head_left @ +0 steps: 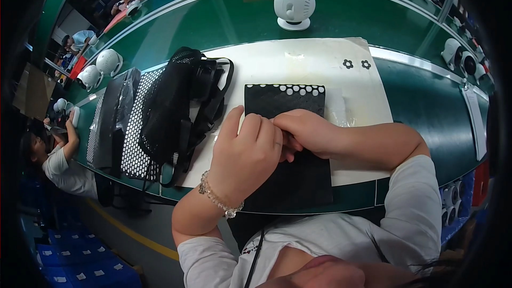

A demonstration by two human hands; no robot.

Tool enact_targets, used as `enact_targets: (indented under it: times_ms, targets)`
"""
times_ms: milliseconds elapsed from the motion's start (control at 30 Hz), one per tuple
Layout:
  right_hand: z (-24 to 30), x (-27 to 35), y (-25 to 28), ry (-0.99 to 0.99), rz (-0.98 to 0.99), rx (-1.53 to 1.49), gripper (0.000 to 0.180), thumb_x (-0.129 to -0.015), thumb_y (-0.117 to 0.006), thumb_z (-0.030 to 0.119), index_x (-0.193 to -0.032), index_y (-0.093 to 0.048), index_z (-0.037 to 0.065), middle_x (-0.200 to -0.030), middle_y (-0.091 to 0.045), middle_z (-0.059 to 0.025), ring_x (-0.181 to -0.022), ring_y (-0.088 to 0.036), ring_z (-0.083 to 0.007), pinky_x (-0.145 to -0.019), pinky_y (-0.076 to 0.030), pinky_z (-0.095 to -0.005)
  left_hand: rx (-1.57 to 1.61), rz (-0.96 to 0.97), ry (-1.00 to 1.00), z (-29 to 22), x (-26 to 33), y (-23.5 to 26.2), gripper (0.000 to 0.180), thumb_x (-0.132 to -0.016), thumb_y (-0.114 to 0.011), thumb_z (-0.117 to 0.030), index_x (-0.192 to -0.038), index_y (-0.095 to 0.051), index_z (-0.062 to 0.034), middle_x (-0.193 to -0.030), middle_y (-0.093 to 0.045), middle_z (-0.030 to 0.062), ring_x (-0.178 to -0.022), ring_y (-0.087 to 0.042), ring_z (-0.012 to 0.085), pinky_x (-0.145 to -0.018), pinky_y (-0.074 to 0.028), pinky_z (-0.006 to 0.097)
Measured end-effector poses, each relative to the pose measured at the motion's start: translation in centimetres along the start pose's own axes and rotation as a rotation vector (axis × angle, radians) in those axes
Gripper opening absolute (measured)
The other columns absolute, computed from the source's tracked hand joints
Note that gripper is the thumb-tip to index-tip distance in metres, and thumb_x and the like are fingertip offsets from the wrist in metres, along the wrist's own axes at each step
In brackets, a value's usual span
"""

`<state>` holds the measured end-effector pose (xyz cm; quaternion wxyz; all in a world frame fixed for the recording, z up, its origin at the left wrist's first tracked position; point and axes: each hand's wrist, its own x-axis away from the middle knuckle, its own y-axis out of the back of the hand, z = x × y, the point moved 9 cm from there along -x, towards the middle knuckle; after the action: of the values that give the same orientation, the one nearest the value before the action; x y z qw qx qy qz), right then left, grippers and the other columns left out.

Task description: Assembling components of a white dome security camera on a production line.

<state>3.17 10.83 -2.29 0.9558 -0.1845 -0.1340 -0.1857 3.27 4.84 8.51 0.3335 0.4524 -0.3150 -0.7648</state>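
Both hands meet over the black foam sheet (288,144) lying flat on the white mat (298,64) at the near worktop edge: left hand (245,154) pins it, right hand (301,130) pinches at a small piece (hidden beneath fingers), black mesh bag (176,101) left.

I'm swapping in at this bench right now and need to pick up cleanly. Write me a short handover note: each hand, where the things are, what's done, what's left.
Left hand: resting on the black dotted sheet, fingers curled; a grip cannot be told.
Right hand: pressed against the left over the sheet's middle; what it pinches is hidden.
The sheet lies on a white mat. Two small black flower-shaped pieces sit at the mat's far right; black mesh straps lie to the left.
Done: most of the sheet's top row shows empty holes.
Left: the rows below look intact.
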Motion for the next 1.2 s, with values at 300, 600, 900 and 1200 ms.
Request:
enact_targets:
  times_ms: [300, 600, 900, 1200]
  targets:
    - [-0.3, 0.3, 0.4, -0.034, -0.028, -0.058, 0.034, -0.086, -0.043, 0.027, -0.064, -0.046, 0.001, -0.047, -0.039, -0.0067, -0.046, -0.050, -0.0204, -0.057, -0.048, -0.0329, 0.072, 0.006, 0.003, 0.6, -0.1, -0.5, 0.012, -0.061, -0.057, -0.006, -0.073, -0.058, -0.0029, -0.075, -0.056, 0.0044, -0.070, -0.053, 0.0176, -0.078, -0.046, 0.034]
    - [-0.2, 0.5, 0.5, -0.084, 0.044, -0.057, 0.036, -0.087, -0.041, 0.026, -0.061, -0.046, 0.002, -0.044, -0.040, -0.0059, -0.049, -0.052, -0.0203, -0.069, -0.049, -0.0341, 0.128, -0.168, -0.011, 0.9, 0.0, 0.5, 0.007, -0.060, -0.054, -0.011, -0.063, -0.055, -0.0054, -0.062, -0.045, 0.0030, -0.065, -0.048, 0.0173, -0.079, -0.045, 0.036]
    - [0.0, 0.8, -0.2, -0.068, 0.180, -0.054, 0.042, -0.091, -0.035, 0.029, -0.061, -0.048, 0.002, -0.046, -0.041, -0.0062, -0.052, -0.054, -0.0192, -0.078, -0.046, -0.0323, 0.197, -0.197, -0.001, 0.9, 0.2, 1.0, 0.011, -0.062, -0.062, -0.006, -0.073, -0.058, -0.0044, -0.079, -0.059, 0.0046, -0.068, -0.054, 0.0167, -0.076, -0.049, 0.038]
    - [0.3, 1.2, -0.5, -0.054, 0.218, 0.079, 0.048, -0.093, -0.029, 0.032, -0.062, -0.049, 0.001, -0.048, -0.044, -0.0072, -0.057, -0.055, -0.0185, -0.079, -0.045, -0.0283, 0.241, -0.271, -0.013, 1.2, 0.4, 1.7, 0.013, -0.058, -0.065, -0.006, -0.069, -0.059, -0.0048, -0.077, -0.061, 0.0039, -0.062, -0.055, 0.0152, -0.074, -0.049, 0.037]
